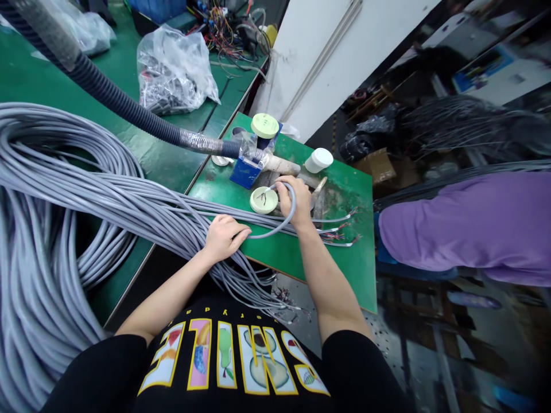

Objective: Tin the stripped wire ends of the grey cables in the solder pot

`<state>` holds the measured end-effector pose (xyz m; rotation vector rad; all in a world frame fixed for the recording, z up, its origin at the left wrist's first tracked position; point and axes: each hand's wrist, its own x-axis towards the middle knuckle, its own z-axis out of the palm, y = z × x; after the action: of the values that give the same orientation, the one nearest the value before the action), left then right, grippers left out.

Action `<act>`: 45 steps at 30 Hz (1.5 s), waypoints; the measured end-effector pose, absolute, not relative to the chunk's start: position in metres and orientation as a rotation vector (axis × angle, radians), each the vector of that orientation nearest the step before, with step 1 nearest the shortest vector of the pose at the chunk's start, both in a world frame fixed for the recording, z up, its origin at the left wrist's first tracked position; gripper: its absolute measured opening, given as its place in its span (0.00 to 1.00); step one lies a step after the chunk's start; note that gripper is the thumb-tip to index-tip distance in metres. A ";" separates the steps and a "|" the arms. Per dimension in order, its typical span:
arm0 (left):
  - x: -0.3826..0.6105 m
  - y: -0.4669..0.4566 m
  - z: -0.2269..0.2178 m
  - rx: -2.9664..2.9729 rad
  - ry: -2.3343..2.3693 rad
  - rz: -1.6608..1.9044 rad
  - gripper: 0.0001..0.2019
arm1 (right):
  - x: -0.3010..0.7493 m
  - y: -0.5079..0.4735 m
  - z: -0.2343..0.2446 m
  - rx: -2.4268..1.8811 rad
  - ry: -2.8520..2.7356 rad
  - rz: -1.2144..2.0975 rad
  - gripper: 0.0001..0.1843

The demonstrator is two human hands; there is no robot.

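My right hand (pixel 296 198) is closed on a grey cable (pixel 289 217) near its stripped end. The cable bends in a loop below that hand, and its bare wire ends point down into a shallow pale-yellow dish (pixel 270 205). Farther left, my left hand (pixel 226 236) is closed round the same cable, resting over a thick bundle of grey cables (pixel 142 198). Under my right hand, several cables with stripped, coloured wire ends (pixel 340 232) stretch across the green board (pixel 361 269). What lies inside my left palm is hidden.
A dark corrugated hose (pixel 129 109) runs to a pale pipe beside a blue box (pixel 245 173). A white jar (pixel 318 160) and a round pale-green tin (pixel 264 125) stand behind. Plastic bags (pixel 176 69) lie at the back; a person in purple (pixel 465 223) is at right.
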<state>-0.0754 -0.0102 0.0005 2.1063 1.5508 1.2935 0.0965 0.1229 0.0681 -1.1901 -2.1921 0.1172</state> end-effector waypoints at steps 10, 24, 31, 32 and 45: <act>-0.077 -0.009 0.000 2.059 1.564 1.396 0.11 | 0.153 0.134 0.085 -1.395 -2.048 -0.163 0.13; -0.076 -0.005 0.003 2.092 1.575 1.405 0.14 | 0.162 0.176 0.061 -1.767 -1.996 -0.113 0.11; -0.075 -0.004 0.004 2.086 1.592 1.373 0.14 | 0.161 0.179 0.059 -1.821 -1.979 -0.061 0.12; -0.075 -0.004 0.004 2.087 1.591 1.371 0.14 | 0.161 0.179 0.059 -1.824 -1.978 -0.059 0.12; -0.075 -0.004 0.003 2.089 1.605 1.357 0.14 | 0.165 0.171 0.065 -1.744 -1.962 -0.059 0.12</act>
<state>-0.0753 -0.0044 0.0028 2.0889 1.6052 1.3568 0.1649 0.1712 0.0647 -1.7437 -1.9624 -0.0590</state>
